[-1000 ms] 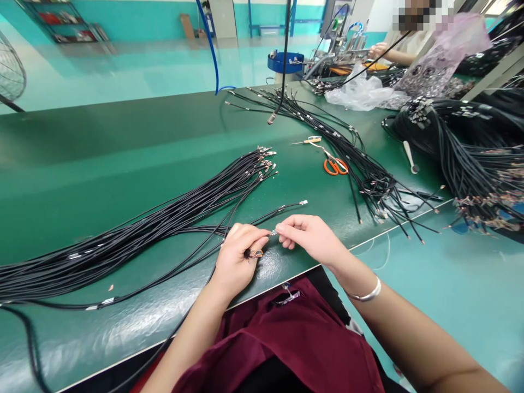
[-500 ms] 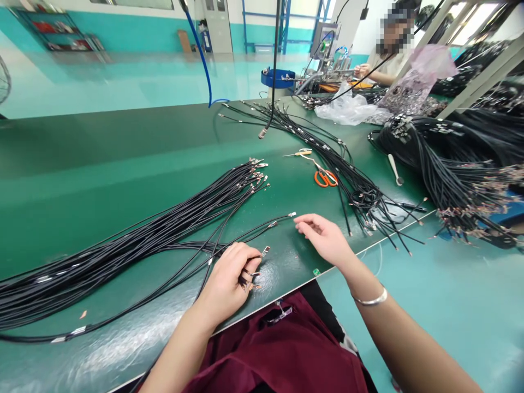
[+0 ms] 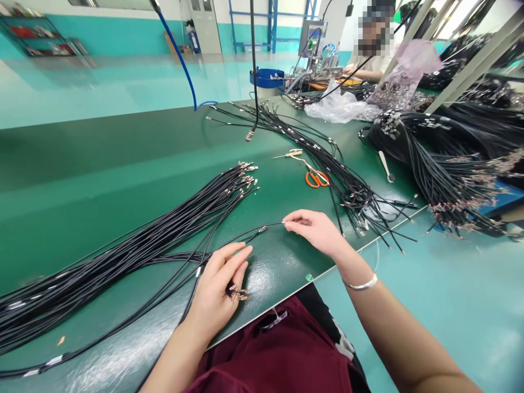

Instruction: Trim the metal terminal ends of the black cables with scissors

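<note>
My left hand curls its lower fingers around several black cables, and their copper-coloured terminal ends poke out beside the palm. Its index finger and thumb are apart. With thumb and fingertips my right hand pinches the tip of a thin black cable that runs in from the left. Close by lies a second cable end with a metal terminal. A thick bundle of black cables stretches across the green table, its terminals gathered at the right end.
Orange-handled scissors and a yellow-handled pick lie beyond my right hand, alongside another cable bundle. A white-handled tool rests farther right. A black cord hangs over the table. A co-worker sits behind plastic bags.
My right hand has closed on the cable tip it was beside. My left index finger has lifted and opened out, while the cables stay in the palm. The view has shifted slightly.
</note>
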A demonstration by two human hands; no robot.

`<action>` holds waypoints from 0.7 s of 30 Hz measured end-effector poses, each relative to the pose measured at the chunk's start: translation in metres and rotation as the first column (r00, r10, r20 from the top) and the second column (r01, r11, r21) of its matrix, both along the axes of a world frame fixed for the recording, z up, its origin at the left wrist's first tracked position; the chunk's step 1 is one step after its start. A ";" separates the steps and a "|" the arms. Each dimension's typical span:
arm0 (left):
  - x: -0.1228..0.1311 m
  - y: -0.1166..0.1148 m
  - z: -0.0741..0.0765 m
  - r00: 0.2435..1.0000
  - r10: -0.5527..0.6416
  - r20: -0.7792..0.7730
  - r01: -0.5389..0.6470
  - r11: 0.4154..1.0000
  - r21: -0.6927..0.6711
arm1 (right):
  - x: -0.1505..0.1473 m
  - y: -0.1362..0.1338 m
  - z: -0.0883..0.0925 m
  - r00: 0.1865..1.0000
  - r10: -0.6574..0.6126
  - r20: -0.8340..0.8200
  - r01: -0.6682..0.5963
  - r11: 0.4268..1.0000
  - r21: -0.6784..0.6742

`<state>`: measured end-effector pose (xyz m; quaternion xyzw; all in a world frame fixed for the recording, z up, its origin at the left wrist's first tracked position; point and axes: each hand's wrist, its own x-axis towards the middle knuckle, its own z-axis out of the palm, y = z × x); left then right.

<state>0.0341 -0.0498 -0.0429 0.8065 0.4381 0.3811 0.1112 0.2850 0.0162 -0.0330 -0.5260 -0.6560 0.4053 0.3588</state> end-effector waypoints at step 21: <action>0.002 -0.006 0.012 0.973 -0.198 -0.118 0.193 0.980 -0.054 | -0.022 0.009 -0.008 0.996 0.083 -0.019 -0.084 0.994 -0.065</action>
